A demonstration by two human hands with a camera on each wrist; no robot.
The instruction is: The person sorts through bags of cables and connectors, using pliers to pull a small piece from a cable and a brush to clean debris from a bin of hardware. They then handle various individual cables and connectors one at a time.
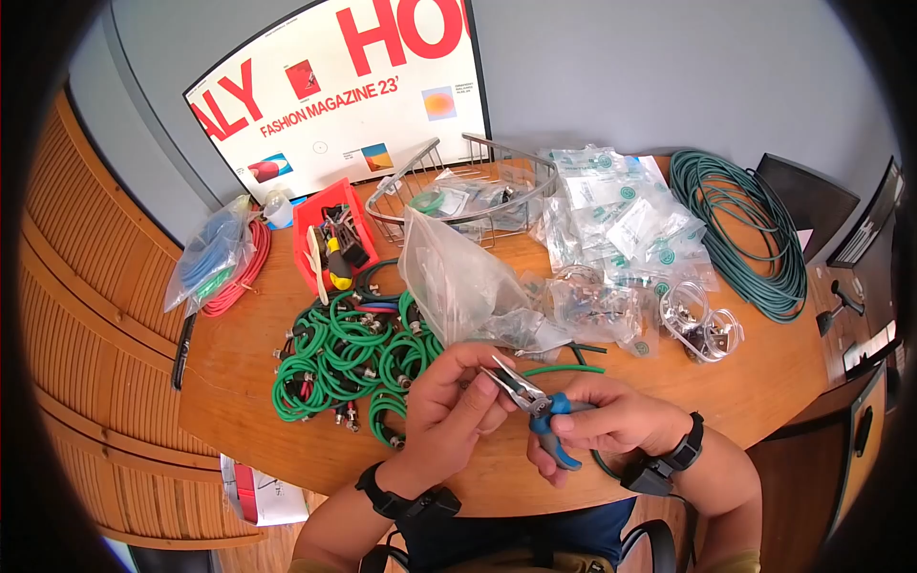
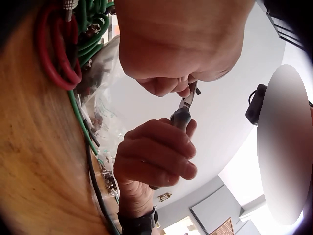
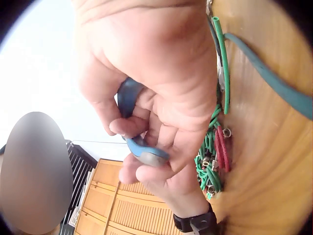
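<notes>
A pair of long-nose pliers [image 1: 543, 409] with blue and grey handles is in my right hand [image 1: 616, 420], its fingers curled round the handles. The metal jaws stand slightly apart and point at the fingertips of my left hand [image 1: 457, 409]. Left thumb and fingers pinch together right at the jaw tips. In the left wrist view a small dark piece [image 2: 197, 91] sticks out there; most of it is hidden by the fingers, and I cannot tell its kind. Behind the hands, a short green tube [image 1: 573, 369] lies on the wooden table [image 1: 248, 353].
Left of the hands lies a pile of coiled green cables [image 1: 330, 363] with metal connectors. Further back are a red bin [image 1: 302, 224] of tools, a wire basket [image 1: 516, 215], clear plastic bags [image 1: 611, 205], a large dark green cable coil [image 1: 778, 277] and small clear containers [image 1: 712, 334].
</notes>
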